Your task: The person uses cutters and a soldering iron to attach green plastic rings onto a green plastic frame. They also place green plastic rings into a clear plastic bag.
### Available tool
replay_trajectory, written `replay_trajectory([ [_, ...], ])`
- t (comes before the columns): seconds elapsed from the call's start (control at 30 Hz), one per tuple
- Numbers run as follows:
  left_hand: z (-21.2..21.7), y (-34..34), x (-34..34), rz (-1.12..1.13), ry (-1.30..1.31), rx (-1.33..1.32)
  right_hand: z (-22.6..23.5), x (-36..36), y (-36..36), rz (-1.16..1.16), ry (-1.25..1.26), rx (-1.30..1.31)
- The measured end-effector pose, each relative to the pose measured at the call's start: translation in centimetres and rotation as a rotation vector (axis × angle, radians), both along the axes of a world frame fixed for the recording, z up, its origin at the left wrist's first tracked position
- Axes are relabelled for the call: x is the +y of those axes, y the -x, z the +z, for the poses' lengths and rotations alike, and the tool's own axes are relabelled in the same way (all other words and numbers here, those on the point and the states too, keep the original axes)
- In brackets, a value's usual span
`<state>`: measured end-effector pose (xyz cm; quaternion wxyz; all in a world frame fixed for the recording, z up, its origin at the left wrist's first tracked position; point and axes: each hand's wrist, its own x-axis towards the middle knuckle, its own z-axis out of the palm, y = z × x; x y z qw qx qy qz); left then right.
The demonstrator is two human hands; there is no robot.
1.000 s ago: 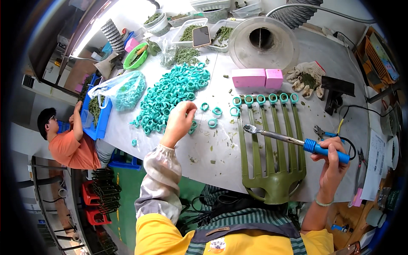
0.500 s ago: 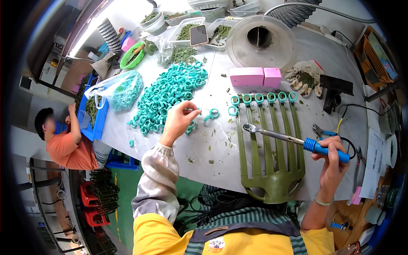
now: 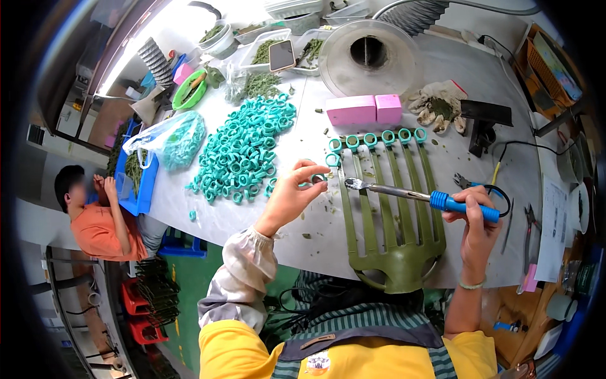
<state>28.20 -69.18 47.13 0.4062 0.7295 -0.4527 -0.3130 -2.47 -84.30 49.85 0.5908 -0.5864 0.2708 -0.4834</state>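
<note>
Grey table top has green crumbs all over it. A heap of teal rings sits left of a big green fork, with more rings at its tooth ends. The right hand grips a blue-handled iron, tip by the fork's left tooth. One loose ring shows by the left hand; I can't tell if it's pinched. It looks like ring-adding; that calls for careful lining up.

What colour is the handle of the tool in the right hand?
The handle is blue, best seen in the head view.
</note>
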Motion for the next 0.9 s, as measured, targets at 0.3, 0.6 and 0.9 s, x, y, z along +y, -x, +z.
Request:
replay_trajectory([
  [0.3,0.6,1.8,-0.7,-0.047,0.196,-0.328,-0.8,-0.3,-0.1,0.022,0.009,-0.015],
  [0.6,-0.9,1.5,-1.9,-0.096,0.219,-0.599,-2.0,-0.2,-1.7,0.062,-0.04,-0.047],
  [0.9,0.2,0.6,-1.7,-0.063,0.293,-0.462,0.0,-0.6,0.7,0.033,0.023,0.004],
])
